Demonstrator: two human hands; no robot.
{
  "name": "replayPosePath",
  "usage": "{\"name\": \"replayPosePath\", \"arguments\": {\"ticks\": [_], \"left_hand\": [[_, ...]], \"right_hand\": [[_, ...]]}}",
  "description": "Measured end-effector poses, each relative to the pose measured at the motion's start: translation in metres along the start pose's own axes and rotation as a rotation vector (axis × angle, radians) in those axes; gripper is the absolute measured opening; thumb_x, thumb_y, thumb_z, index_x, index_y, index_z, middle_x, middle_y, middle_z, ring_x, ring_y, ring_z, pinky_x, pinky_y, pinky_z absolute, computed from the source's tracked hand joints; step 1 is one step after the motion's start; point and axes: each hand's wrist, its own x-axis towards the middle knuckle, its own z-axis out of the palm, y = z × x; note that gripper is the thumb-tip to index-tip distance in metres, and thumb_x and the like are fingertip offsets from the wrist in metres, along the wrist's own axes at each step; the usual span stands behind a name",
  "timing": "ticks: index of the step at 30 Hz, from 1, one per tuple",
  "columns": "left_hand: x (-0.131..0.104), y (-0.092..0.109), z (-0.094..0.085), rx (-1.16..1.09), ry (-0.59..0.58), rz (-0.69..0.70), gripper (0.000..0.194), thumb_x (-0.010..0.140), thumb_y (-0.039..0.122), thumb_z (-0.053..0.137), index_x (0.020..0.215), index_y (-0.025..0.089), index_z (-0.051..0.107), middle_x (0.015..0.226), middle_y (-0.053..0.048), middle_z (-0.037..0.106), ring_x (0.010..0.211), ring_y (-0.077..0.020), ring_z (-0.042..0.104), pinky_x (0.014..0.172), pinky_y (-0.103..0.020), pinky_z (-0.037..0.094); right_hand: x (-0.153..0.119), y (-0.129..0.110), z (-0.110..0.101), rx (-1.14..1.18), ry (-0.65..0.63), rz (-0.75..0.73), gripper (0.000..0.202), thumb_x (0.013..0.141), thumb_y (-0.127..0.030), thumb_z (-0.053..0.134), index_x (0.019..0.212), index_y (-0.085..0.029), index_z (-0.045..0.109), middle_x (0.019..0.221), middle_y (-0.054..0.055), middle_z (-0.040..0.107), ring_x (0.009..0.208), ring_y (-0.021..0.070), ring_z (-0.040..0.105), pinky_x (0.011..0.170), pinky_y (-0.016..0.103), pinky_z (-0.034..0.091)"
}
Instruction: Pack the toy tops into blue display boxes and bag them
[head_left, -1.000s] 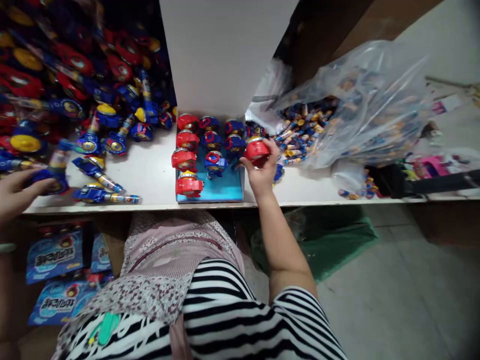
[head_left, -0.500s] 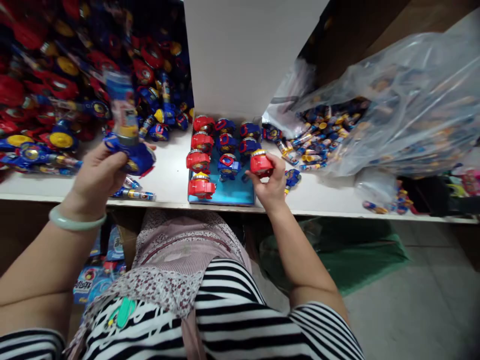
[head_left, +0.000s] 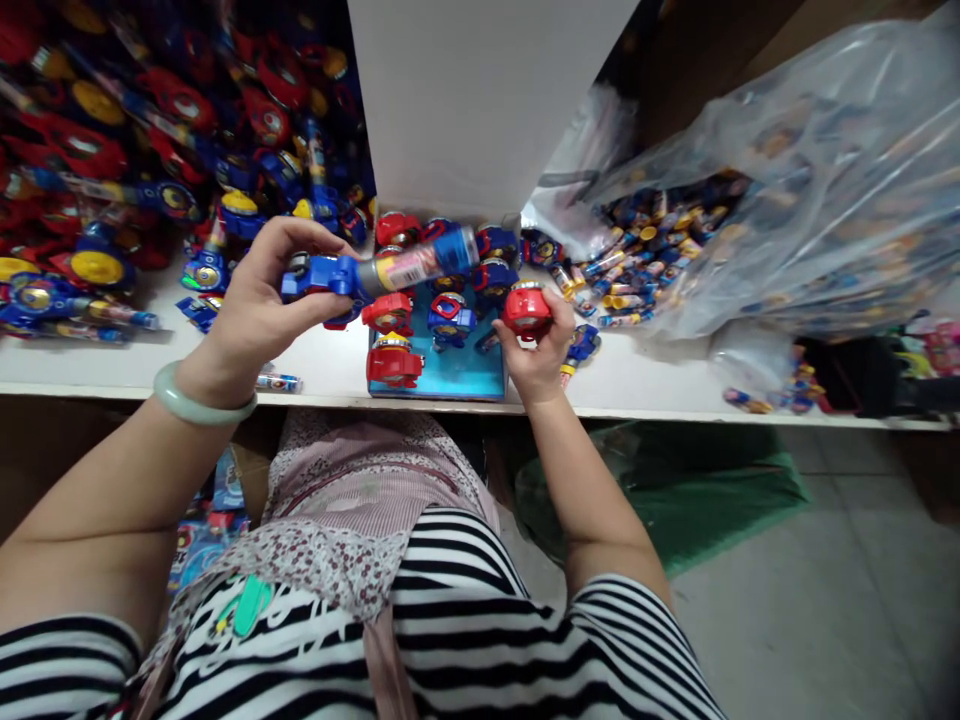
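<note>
My left hand (head_left: pixel 259 300) grips a blue toy (head_left: pixel 322 277) whose clear tube with a blue end points right, over the box. Between the thumb and fingers of my right hand (head_left: pixel 541 350) is a red toy (head_left: pixel 526 312), at the box's right edge. The open box (head_left: pixel 469 378) has a blue inside and a tall white lid (head_left: pixel 487 100) standing up at its back. Red toys (head_left: pixel 394 362) line its left side, and blue toys (head_left: pixel 450 318) stand in the middle and at the right.
A large heap of red and blue toys (head_left: pixel 90 150) fills the back left. At the right, small tubes (head_left: pixel 652 240) spill from a clear plastic bag (head_left: pixel 810 190). The white table's front edge (head_left: pixel 675 412) runs below the box.
My left hand has moved right with the blue toy, whose tube has turned from upright to pointing right. My right hand still holds the red toy by the box.
</note>
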Motion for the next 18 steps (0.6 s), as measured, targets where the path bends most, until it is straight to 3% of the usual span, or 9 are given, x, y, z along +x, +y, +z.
{"name": "replayPosePath", "arguments": {"ticks": [2,5,7,9,12,14,16,18], "left_hand": [[0.002,0.000,0.002,-0.064,-0.001,0.089,0.049,0.068,0.035,0.087,0.110,0.024,0.064,0.109,-0.004,0.070,0.096,-0.0203,0.066,0.076,-0.030,0.055],[0.006,0.001,-0.002,-0.064,-0.030,0.201,0.046,0.069,0.030,0.088,0.109,0.024,0.067,0.111,-0.006,0.070,0.106,-0.0229,0.066,0.091,-0.037,0.054],[0.008,0.003,-0.004,-0.040,-0.046,0.290,0.046,0.069,0.028,0.089,0.109,0.023,0.067,0.112,-0.006,0.069,0.111,-0.0229,0.064,0.099,-0.039,0.051],[0.011,0.008,-0.003,-0.056,-0.072,0.335,0.052,0.068,0.029,0.090,0.114,0.023,0.065,0.112,-0.006,0.067,0.109,-0.0209,0.064,0.096,-0.036,0.053],[0.014,0.025,0.017,-0.090,-0.197,0.301,0.066,0.070,0.035,0.089,0.124,0.024,0.054,0.114,-0.006,0.063,0.103,-0.0196,0.065,0.084,-0.032,0.057],[0.015,0.041,0.038,-0.022,-0.285,0.324,0.063,0.073,0.044,0.086,0.121,0.022,0.051,0.111,-0.006,0.061,0.099,-0.0202,0.066,0.081,-0.033,0.058],[0.016,0.054,0.056,0.070,-0.323,0.374,0.061,0.076,0.056,0.079,0.117,0.022,0.050,0.108,-0.006,0.060,0.096,-0.0208,0.066,0.079,-0.035,0.059],[0.016,0.053,0.060,0.111,-0.325,0.377,0.064,0.080,0.067,0.069,0.123,0.023,0.049,0.112,-0.006,0.060,0.097,-0.0218,0.066,0.079,-0.037,0.059]], "right_hand": [[-0.003,0.003,0.005,0.043,-0.041,0.003,0.073,0.086,-0.062,0.061,0.141,-0.021,0.036,0.118,0.015,0.054,0.109,0.0291,0.060,0.095,0.053,0.054],[-0.010,0.004,0.009,0.114,-0.195,-0.026,0.065,0.089,-0.053,0.061,0.141,-0.022,0.038,0.115,0.013,0.054,0.102,0.0263,0.060,0.088,0.046,0.057],[-0.010,0.001,0.003,0.097,-0.278,-0.042,0.061,0.090,-0.052,0.059,0.141,-0.023,0.042,0.117,0.013,0.053,0.105,0.0273,0.059,0.090,0.048,0.055],[-0.001,-0.008,-0.013,0.010,-0.318,-0.041,0.061,0.089,-0.058,0.058,0.141,-0.026,0.048,0.122,0.013,0.052,0.115,0.0313,0.055,0.100,0.055,0.049],[0.027,-0.040,-0.049,0.001,-0.354,-0.065,0.071,0.084,-0.068,0.060,0.144,-0.031,0.048,0.135,0.012,0.048,0.127,0.0353,0.049,0.107,0.060,0.043],[0.044,-0.069,-0.069,0.174,-0.444,-0.108,0.080,0.083,-0.067,0.064,0.151,-0.033,0.038,0.141,0.010,0.048,0.127,0.0325,0.052,0.104,0.053,0.050],[0.053,-0.092,-0.079,0.355,-0.557,-0.125,0.083,0.084,-0.060,0.067,0.154,-0.035,0.030,0.143,0.007,0.050,0.125,0.0291,0.057,0.098,0.047,0.057],[0.049,-0.100,-0.077,0.452,-0.588,-0.094,0.081,0.086,-0.052,0.068,0.154,-0.037,0.028,0.146,0.005,0.048,0.124,0.0273,0.059,0.095,0.044,0.059]]}}
